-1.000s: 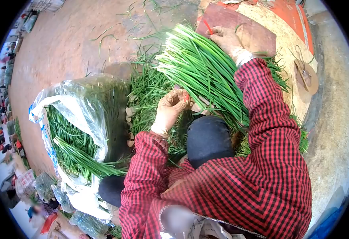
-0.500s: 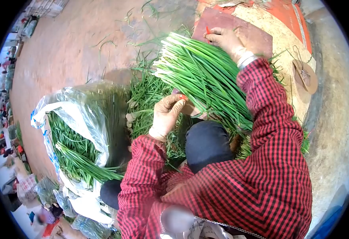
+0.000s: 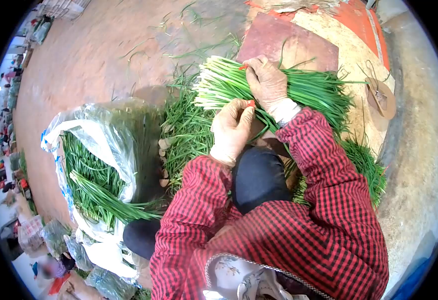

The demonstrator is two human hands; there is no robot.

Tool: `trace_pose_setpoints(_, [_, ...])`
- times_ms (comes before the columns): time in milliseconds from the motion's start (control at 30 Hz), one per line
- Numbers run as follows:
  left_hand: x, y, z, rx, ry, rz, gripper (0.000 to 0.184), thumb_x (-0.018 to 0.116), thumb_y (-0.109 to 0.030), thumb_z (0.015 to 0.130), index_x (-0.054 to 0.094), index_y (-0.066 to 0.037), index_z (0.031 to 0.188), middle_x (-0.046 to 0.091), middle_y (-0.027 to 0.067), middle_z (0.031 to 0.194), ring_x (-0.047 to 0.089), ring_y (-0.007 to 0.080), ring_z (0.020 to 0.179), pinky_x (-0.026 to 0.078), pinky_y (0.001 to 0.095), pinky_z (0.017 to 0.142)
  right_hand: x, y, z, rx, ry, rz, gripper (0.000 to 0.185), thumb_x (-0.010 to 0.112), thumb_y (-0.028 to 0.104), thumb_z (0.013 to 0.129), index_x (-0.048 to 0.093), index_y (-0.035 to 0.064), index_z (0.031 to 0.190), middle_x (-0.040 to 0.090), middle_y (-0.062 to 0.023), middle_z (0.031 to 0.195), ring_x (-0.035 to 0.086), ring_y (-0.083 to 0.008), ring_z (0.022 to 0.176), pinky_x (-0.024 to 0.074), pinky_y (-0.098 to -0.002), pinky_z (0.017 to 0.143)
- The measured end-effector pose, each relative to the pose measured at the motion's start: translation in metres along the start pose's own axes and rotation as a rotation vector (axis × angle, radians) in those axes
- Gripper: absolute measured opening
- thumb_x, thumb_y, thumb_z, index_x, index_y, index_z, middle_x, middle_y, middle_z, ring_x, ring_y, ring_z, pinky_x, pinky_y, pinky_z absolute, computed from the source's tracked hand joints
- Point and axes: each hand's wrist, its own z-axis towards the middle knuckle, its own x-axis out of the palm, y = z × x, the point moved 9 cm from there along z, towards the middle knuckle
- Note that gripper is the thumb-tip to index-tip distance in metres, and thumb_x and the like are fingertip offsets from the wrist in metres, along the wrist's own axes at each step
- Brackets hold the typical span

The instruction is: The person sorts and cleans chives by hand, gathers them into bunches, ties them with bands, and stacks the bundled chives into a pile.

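Note:
A thick bundle of green chives (image 3: 319, 92) lies across in front of me, its pale stem ends to the left. My right hand (image 3: 268, 85) rests over the top of the bundle, fingers closed, with a bit of red tie (image 3: 244, 67) at its fingertips. On the near side, my left hand (image 3: 233, 129) pinches another red piece, probably the other end of the same tie, between thumb and forefinger. Whether the tie passes under the bundle is hidden. A reddish-brown board (image 3: 289, 42) lies beyond the chives.
To the left stands a clear plastic bag (image 3: 94, 145) full of chives, with a small bunch (image 3: 106, 197) on top. Loose green trimmings (image 3: 184, 135) lie between bag and bundle. More chives (image 3: 364, 167) lie at right, near a brown disc (image 3: 381, 97) with string.
My right hand has come down and toward me onto the bundle, bringing its red end closer to the other. My left hand has moved right and slightly up. The leafy ends now point further right.

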Motion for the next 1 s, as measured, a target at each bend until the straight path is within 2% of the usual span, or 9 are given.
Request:
trace_pose_setpoints(100, [0.0,0.013,-0.002,-0.082,-0.073,-0.189,0.009,0.064,-0.008,0.09,0.065,0.0,0.093,0.064,0.0016,0.078,0.056,0.0068,0.069,0.047,0.0229,0.065,-0.002,0.0,-0.014,0.065,0.041,0.218,0.014,0.061,0.018,0.086,0.066,0.0151,0.098,0.062,-0.0084,0.089,0.063,-0.0294,0.082,0.0501,-0.0391,0.069])
trace_pose_setpoints(167, [-0.004,0.005,0.003,-0.053,-0.047,-0.106,0.009,0.063,-0.008,0.091,0.065,0.0,0.094,0.064,0.0014,0.077,0.056,0.0068,0.068,0.047,0.0222,0.065,-0.007,0.009,-0.026,0.09,0.144,0.282,0.014,0.061,0.013,0.086,0.068,0.0146,0.097,0.064,-0.0088,0.091,0.064,-0.0293,0.081,0.0505,-0.0364,0.068])
trace_pose_setpoints(333, [-0.001,0.01,-0.001,-0.221,0.073,-0.14,0.009,0.063,-0.009,0.091,0.065,0.0,0.093,0.064,0.0014,0.075,0.057,0.0072,0.068,0.047,0.0221,0.064,-0.022,0.014,-0.041,-0.088,0.059,0.384,0.023,0.062,0.002,0.081,0.067,0.0128,0.1,0.066,-0.008,0.095,0.065,-0.0287,0.085,0.0519,-0.0347,0.07])
trace_pose_setpoints(500, [0.003,0.015,0.005,-0.279,0.254,-0.254,0.011,0.065,-0.01,0.09,0.067,-0.001,0.097,0.065,0.0016,0.076,0.058,0.0072,0.068,0.049,0.0223,0.064,-0.015,0.013,-0.039,-0.164,0.116,0.309,0.025,0.062,0.004,0.081,0.065,0.0139,0.104,0.065,-0.0072,0.098,0.065,-0.0275,0.086,0.0521,-0.0346,0.07])
trace_pose_setpoints(700, [0.003,0.019,0.008,-0.37,0.241,-0.312,0.013,0.065,-0.01,0.09,0.069,0.0,0.097,0.068,0.004,0.077,0.061,0.0092,0.066,0.05,0.0233,0.063,-0.016,0.017,-0.04,-0.22,0.099,0.251,0.026,0.062,0.006,0.081,0.065,0.0144,0.106,0.065,-0.0065,0.1,0.066,-0.0261,0.086,0.0525,-0.0337,0.07])
trace_pose_setpoints(767, [0.003,0.019,0.009,-0.368,0.25,-0.317,0.013,0.065,-0.01,0.09,0.069,0.0,0.097,0.068,0.0045,0.077,0.061,0.0098,0.066,0.05,0.0235,0.063,-0.014,0.012,-0.042,-0.198,0.098,0.391,0.026,0.062,0.008,0.081,0.065,0.0146,0.107,0.066,-0.0064,0.1,0.066,-0.0256,0.085,0.0527,-0.0331,0.07])
trace_pose_setpoints(800, [0.002,0.024,0.01,-0.385,0.243,-0.338,0.012,0.065,-0.01,0.09,0.068,0.001,0.096,0.068,0.0049,0.077,0.062,0.0102,0.066,0.051,0.0236,0.063,-0.01,0.015,-0.041,-0.188,0.156,0.336,0.026,0.061,0.01,0.081,0.065,0.0149,0.106,0.065,-0.0073,0.1,0.066,-0.0259,0.083,0.0528,-0.0332,0.07])
trace_pose_setpoints(933, [0.0,0.025,0.015,-0.446,0.145,-0.272,0.011,0.064,-0.009,0.09,0.065,0.002,0.093,0.066,0.005,0.076,0.06,0.0099,0.063,0.05,0.0229,0.06,-0.02,0.018,-0.038,-0.142,0.238,0.371,0.029,0.058,0.012,0.079,0.063,0.0054,0.107,0.065,-0.0112,0.102,0.064,-0.0298,0.09,0.0522,-0.0377,0.077])
trace_pose_setpoints(1000, [-0.001,0.022,0.018,-0.417,0.116,-0.239,0.01,0.064,-0.008,0.09,0.065,0.002,0.091,0.066,0.0051,0.077,0.06,0.0093,0.063,0.05,0.0225,0.059,-0.028,0.022,-0.039,-0.17,0.239,0.356,0.04,0.059,0.016,0.081,0.056,0.0001,0.117,0.063,-0.0171,0.104,0.063,-0.0333,0.093,0.0516,-0.0396,0.081])
